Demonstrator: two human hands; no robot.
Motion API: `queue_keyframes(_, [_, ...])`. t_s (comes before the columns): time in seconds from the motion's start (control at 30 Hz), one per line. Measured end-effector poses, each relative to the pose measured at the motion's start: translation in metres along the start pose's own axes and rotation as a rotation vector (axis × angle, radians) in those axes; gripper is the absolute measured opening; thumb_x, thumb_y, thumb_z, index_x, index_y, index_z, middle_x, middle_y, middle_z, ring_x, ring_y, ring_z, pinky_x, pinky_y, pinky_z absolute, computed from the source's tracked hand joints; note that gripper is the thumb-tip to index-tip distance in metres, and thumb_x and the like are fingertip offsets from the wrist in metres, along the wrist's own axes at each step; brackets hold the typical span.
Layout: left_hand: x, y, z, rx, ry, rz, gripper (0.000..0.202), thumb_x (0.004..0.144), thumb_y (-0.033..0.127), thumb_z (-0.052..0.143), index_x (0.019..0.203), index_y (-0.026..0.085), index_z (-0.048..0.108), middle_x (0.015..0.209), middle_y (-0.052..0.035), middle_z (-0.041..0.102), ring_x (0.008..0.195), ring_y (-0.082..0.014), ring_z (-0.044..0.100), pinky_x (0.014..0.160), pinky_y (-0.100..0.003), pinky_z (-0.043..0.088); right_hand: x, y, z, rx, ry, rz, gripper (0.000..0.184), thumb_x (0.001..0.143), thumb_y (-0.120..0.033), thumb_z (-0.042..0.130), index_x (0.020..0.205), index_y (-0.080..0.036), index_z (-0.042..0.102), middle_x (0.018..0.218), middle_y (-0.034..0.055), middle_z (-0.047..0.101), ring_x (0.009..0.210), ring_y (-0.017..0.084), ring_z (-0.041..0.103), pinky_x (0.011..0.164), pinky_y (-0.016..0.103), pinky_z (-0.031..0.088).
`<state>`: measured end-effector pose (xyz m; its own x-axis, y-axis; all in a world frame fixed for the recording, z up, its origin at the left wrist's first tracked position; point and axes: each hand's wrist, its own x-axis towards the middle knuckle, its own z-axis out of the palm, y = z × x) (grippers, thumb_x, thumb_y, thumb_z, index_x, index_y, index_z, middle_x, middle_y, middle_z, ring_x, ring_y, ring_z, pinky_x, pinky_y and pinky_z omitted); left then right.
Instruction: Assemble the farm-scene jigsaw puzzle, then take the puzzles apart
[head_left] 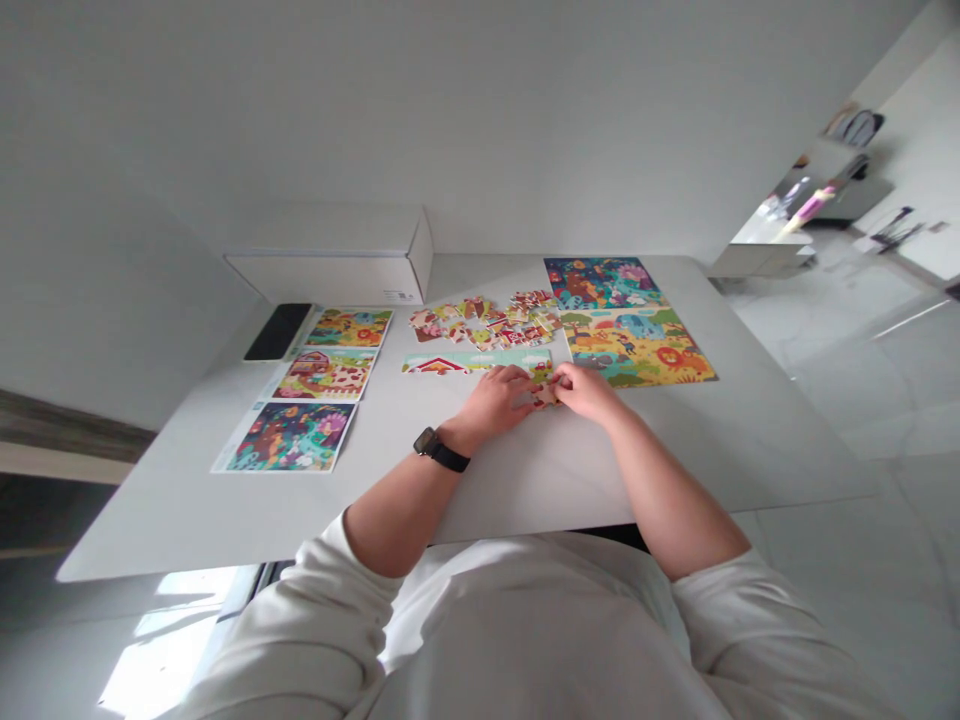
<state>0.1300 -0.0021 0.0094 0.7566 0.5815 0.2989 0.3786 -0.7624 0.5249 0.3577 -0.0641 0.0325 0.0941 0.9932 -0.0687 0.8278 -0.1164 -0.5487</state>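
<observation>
A person in a white top (540, 620), sleeves reaching the elbows, leans both forearms inward over a white table (525, 480), hands close together at the near right end of an assembled puzzle strip (487, 362) showing a red roof. The left arm slants in, a black watch (442, 450) at its wrist; the left hand (496, 402) lies palm down along the strip's near edge, fingers loosely spread and thumb extended toward a few puzzle pieces (546, 396) just below the strip's right end. The right hand (586, 393) meets those pieces from the other side, wrist low, thumb and forefinger drawn together at their edge; whether it grips one cannot be told. Beyond the strip lies a pile of loose pieces (480, 325). Right of the strip rest a night-scene puzzle (604, 283) and a yellow animal puzzle (637, 345); left of it, a printed sheet (300, 395) bearing three pictures.
</observation>
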Motion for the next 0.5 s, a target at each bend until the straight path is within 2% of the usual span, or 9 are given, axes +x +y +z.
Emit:
queue_keyframes(0.2, [-0.0014,0.0014,0.0031,0.04,-0.007,-0.027,0.032,0.095,0.043,0.076,0.125,0.033,0.082,0.137,-0.011,0.069,0.127,-0.0341,0.061,0.115,-0.051,0.044,-0.0014,-0.0028,-0.0003,-0.029,-0.01,0.013,0.009,0.096,-0.024,0.069,0.103,-0.026,0.073,0.084,0.001,0.079,0.075,0.02,0.068,0.066,0.028,0.041])
queue_keyframes(0.37, [-0.0009,0.0055,0.0025,0.045,-0.009,-0.04,0.032,0.096,0.038,0.074,0.126,0.033,0.082,0.136,-0.0113,0.07,0.127,-0.0344,0.061,0.115,-0.052,0.044,-0.0003,-0.0039,0.002,-0.081,0.001,0.036,0.011,0.097,-0.028,0.07,0.106,-0.027,0.074,0.089,0.0031,0.081,0.077,0.022,0.068,0.066,0.029,0.04])
queue_keyframes(0.5, [-0.0011,0.006,0.0018,0.061,-0.021,-0.025,0.033,0.096,0.037,0.073,0.128,0.032,0.081,0.137,-0.0114,0.07,0.128,-0.0345,0.061,0.116,-0.052,0.043,-0.0013,-0.0041,-0.0005,-0.071,-0.018,0.026,0.011,0.097,-0.026,0.069,0.106,-0.025,0.074,0.089,0.0037,0.08,0.077,0.022,0.068,0.065,0.029,0.039])
